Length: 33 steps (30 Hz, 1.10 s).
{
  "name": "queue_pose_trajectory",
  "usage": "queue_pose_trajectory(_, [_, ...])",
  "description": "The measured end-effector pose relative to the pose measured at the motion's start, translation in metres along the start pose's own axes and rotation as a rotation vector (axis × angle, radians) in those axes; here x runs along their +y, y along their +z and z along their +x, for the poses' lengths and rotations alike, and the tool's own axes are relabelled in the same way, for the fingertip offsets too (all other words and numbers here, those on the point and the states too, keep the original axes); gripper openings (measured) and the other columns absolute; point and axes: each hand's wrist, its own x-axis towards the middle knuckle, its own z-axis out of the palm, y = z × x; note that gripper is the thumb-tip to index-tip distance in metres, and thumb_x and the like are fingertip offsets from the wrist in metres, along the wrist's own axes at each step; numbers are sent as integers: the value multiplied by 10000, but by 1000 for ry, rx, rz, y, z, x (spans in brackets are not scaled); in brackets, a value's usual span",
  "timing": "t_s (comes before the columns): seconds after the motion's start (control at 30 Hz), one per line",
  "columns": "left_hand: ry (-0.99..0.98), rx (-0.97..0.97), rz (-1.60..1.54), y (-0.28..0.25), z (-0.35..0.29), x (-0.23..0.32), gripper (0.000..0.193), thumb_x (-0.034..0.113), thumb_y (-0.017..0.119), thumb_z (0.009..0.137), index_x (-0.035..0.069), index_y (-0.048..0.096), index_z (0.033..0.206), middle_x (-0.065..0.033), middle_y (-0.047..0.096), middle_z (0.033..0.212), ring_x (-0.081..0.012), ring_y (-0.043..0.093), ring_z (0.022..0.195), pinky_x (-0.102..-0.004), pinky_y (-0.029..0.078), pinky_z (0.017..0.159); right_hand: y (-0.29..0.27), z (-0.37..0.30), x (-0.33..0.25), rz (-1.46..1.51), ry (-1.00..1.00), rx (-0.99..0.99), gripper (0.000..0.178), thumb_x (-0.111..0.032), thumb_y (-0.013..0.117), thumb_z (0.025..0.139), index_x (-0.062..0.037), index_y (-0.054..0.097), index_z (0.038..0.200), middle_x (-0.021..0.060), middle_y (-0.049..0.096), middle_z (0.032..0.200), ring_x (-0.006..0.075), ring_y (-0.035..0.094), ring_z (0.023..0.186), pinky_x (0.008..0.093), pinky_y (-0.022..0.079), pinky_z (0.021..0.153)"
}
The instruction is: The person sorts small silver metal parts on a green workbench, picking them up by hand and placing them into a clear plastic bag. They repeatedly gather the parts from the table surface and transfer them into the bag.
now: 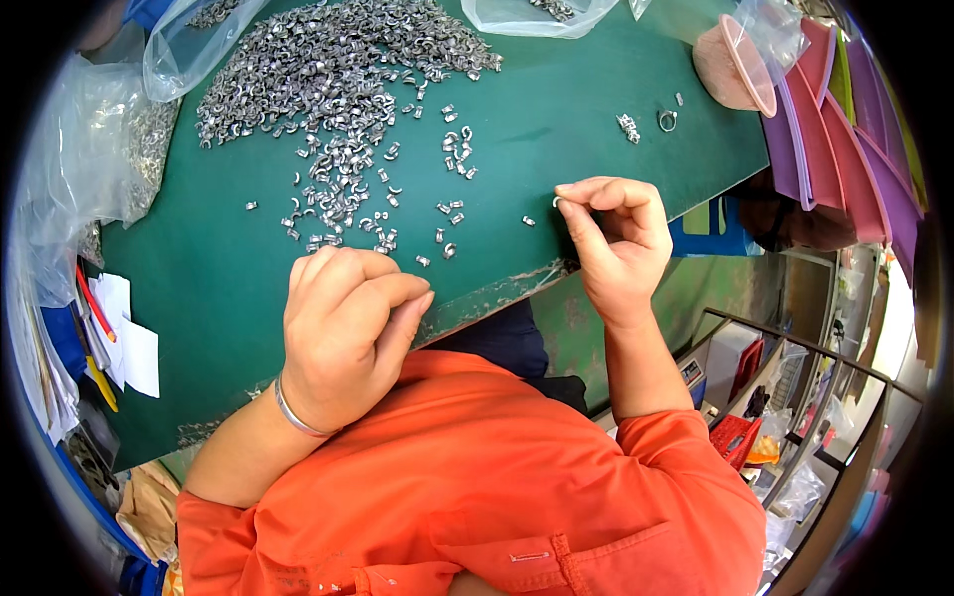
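Between the thumb and forefinger of my right hand [628,238] is a small curved silver metal piece [557,202], held above the front part of the green table [556,109]. My left hand [343,323] is closed at the table's near edge, its thumb and fingertips pressed together; what they hold, if anything, is hidden. Just beyond it lie loose curved metal pieces [343,179], spread toward me from a large heap [318,70] at the back left. A single piece [529,221] rests on the table to the left of my right fingertips.
Toward the right end sit a small metal cluster [628,127], a metal ring [667,120] and a pink tub [733,65]. Stacked colored bins [835,139] stand beyond that edge. Clear plastic bags [89,149] and papers [134,338] crowd the left side.
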Motion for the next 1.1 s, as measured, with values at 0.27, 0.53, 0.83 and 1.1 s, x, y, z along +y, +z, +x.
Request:
queue_pose_trajectory(0.27, [-2,0,0,0,0,1,235,-29,815,698,76,700,874,-31,620,837,-223,556,727,-350,383,682,-3,-5,4,-3,-144,-70,286,176,675,877,-29,520,1001,146,700,1002,209,684,956,330,559,883])
queue_pose_trajectory(0.53, [-19,-20,-10,-2,-2,1,188,-25,805,753,69,710,886,-49,647,852,-228,579,758,-351,398,707,5,7,-4,-458,-303,-117,206,127,732,762,-37,638,845,93,767,921,245,694,837,340,542,770])
queue_pose_trajectory(0.83, [-11,0,27,-1,-3,-2,185,6,798,748,83,698,883,-33,622,849,-223,570,741,-347,398,699,43,16,-11,-441,-431,-358,220,43,767,746,-83,640,872,28,718,884,250,650,860,363,457,794])
queue_pose_trajectory(1.1, [-1,6,17,-2,-2,-2,221,-34,801,750,66,703,921,-49,637,854,-229,571,735,-346,414,690,45,12,-15,-469,-369,-378,261,64,740,757,-84,588,909,37,684,889,255,640,847,370,452,778])
